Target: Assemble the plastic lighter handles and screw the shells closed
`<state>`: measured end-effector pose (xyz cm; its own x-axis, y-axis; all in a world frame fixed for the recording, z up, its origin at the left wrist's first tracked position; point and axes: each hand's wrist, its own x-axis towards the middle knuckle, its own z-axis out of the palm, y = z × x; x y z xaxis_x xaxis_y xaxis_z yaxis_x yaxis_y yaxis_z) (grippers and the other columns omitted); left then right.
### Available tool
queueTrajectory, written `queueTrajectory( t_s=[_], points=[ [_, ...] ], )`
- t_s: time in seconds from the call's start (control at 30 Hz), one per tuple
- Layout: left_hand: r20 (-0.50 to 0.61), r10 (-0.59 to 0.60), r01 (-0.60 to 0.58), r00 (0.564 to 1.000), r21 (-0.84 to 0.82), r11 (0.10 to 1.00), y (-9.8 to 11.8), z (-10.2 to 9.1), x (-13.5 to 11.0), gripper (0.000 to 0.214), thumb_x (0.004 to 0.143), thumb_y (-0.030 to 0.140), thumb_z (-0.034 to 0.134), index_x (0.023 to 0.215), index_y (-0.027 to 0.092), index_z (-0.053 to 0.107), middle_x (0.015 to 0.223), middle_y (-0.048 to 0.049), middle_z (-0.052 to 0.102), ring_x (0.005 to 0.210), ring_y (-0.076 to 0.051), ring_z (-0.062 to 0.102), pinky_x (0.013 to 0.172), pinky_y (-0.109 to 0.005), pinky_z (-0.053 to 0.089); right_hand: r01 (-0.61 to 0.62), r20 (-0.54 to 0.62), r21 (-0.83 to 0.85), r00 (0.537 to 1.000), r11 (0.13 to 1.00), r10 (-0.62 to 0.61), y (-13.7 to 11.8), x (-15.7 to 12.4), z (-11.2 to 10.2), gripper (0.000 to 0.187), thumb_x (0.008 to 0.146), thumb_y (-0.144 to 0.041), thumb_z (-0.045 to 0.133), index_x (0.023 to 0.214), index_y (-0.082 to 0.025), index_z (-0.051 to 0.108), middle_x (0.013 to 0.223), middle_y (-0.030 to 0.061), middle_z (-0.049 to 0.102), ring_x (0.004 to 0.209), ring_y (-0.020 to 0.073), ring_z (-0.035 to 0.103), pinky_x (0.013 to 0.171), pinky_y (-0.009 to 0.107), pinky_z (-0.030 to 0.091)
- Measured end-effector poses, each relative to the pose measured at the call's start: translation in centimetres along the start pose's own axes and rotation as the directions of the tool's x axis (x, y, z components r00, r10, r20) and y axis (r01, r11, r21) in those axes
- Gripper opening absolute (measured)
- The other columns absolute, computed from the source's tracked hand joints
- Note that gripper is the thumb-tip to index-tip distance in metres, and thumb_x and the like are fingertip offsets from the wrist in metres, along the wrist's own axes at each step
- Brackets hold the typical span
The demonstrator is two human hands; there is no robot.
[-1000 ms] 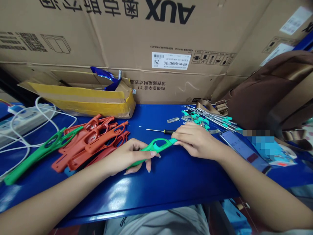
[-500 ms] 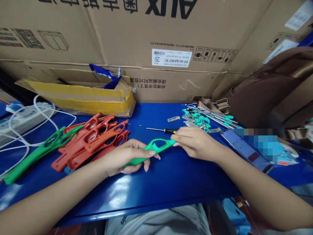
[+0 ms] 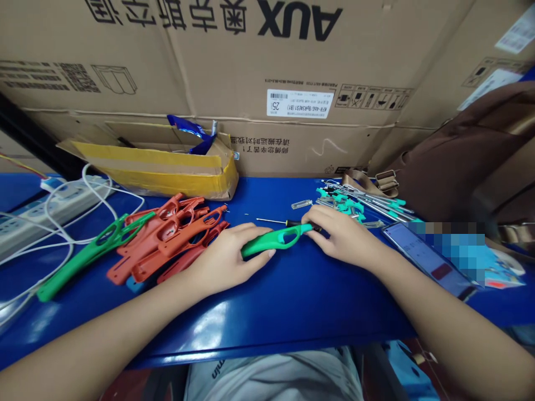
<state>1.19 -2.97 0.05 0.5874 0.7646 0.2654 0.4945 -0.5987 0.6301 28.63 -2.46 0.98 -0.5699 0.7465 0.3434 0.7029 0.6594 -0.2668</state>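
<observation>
My left hand [image 3: 238,253] is wrapped around the body of a green lighter casing [image 3: 267,241], palm down, thumb along its near side. The casing's finger loop, with a turquoise piece inside, points right. My right hand [image 3: 340,234] is closed at the casing's turquoise tip, thumb and fingers pinched there. Just behind the casing lies a screwdriver [image 3: 271,221], its black handle partly hidden by the casing and my right fingers. Left of my left hand are several red lighter casings [image 3: 167,239] in a pile, with another green casing [image 3: 83,262] against it.
Metal rods and turquoise parts [image 3: 355,203] lie behind my right hand, with clear small tanks [image 3: 301,204]. A phone [image 3: 426,259] is at right, near a brown bag [image 3: 468,156]. A yellow-taped box [image 3: 167,172], power strip [image 3: 54,209] and white cables stand at left.
My left hand has rolled over, back upward, turning the green lighter casing with it. Both hands remain on the casing. The whole view has shifted slightly right.
</observation>
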Motion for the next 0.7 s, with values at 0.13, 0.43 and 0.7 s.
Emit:
queueTrajectory(
  t_s=[0.13,0.43,0.7],
  points=[
    [0.028,0.022,-0.026,0.999,0.146,0.989,-0.4,-0.6,0.0,0.036,0.098,0.039,0.058,0.128,0.021,0.067,0.104,-0.0061,0.069,0.096,-0.021,0.065,0.086,-0.032,0.050,-0.063,0.016,-0.031,0.998,0.998,0.063,0.6,-0.1,0.1,0.006,0.092,-0.016,0.058,0.096,-0.021,0.059,0.098,0.0062,0.064,0.092,0.0229,0.061,0.078,0.034,0.048],
    [0.199,0.100,-0.177,0.975,0.425,0.888,-0.5,-1.7,0.2,0.044,0.104,0.036,0.044,0.139,0.013,0.057,0.113,-0.0128,0.068,0.104,-0.027,0.066,0.093,-0.040,0.052,-0.144,0.043,-0.109,0.988,0.984,0.150,0.2,0.2,0.4,0.014,0.088,-0.019,0.060,0.100,-0.023,0.066,0.104,0.0046,0.069,0.097,0.0238,0.065,0.074,0.033,0.047],
    [0.117,0.156,-0.193,0.981,0.492,0.849,-1.2,-2.4,0.9,0.035,0.098,0.031,0.060,0.125,0.010,0.066,0.110,-0.0136,0.072,0.100,-0.027,0.069,0.091,-0.041,0.057,-0.244,-0.024,-0.122,0.970,0.962,0.243,0.8,0.4,0.3,0.023,0.084,-0.018,0.063,0.106,-0.023,0.066,0.103,0.0036,0.069,0.086,0.0215,0.066,0.062,0.030,0.044]
  ],
)
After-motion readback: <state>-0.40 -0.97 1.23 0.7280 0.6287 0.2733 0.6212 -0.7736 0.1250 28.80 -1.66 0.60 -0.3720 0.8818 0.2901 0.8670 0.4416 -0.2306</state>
